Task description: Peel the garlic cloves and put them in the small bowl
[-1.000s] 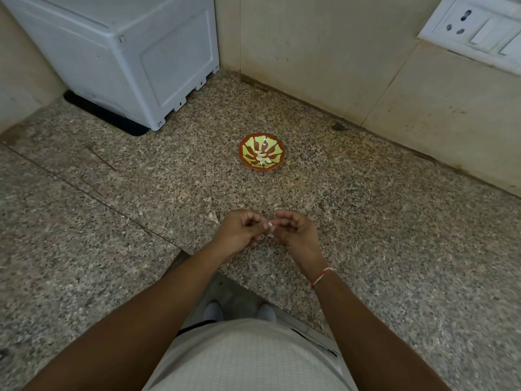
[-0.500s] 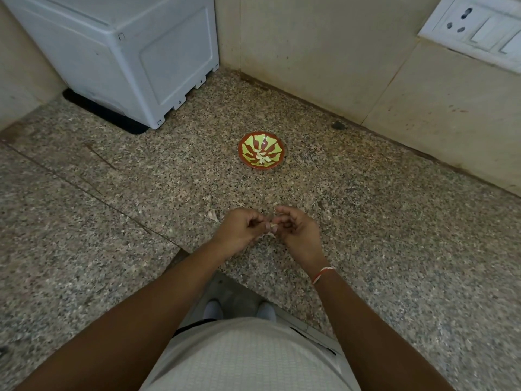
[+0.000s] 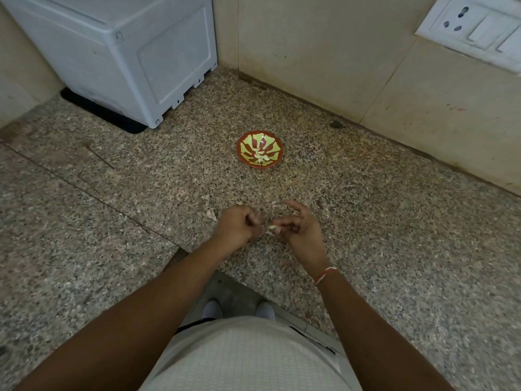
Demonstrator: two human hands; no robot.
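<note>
1. Head view centres on a garlic clove [image 3: 272, 227], a small pale piece held above the granite counter [image 3: 394, 235] between the two hands, near the person's body; holding it there probably lets loose skin drop onto the stone instead of into the bowl.
2. Right hand [image 3: 298, 230] pinches the clove at thumb and fingertip, its other fingers lifted and spread, which I judge leaves the clove exposed for stripping.
3. Left hand [image 3: 236, 227] is curled into a loose fist, its fingertips meeting at the clove's other end; whether it nips skin or the clove itself I cannot tell.
4. Small bowl [image 3: 259, 149], red with yellow-green petals, stands well apart beyond the hands and already holds a few pale peeled cloves, so it seems placed within an easy forward reach.
5. Scraps of papery skin [image 3: 211, 214] lie on the counter just beside the left hand.
6. White appliance [image 3: 127, 52] fills the far left corner, and a switch plate [image 3: 473, 32] sits on the wall at right.
7. No brand, label or writing is readable anywhere.
</note>
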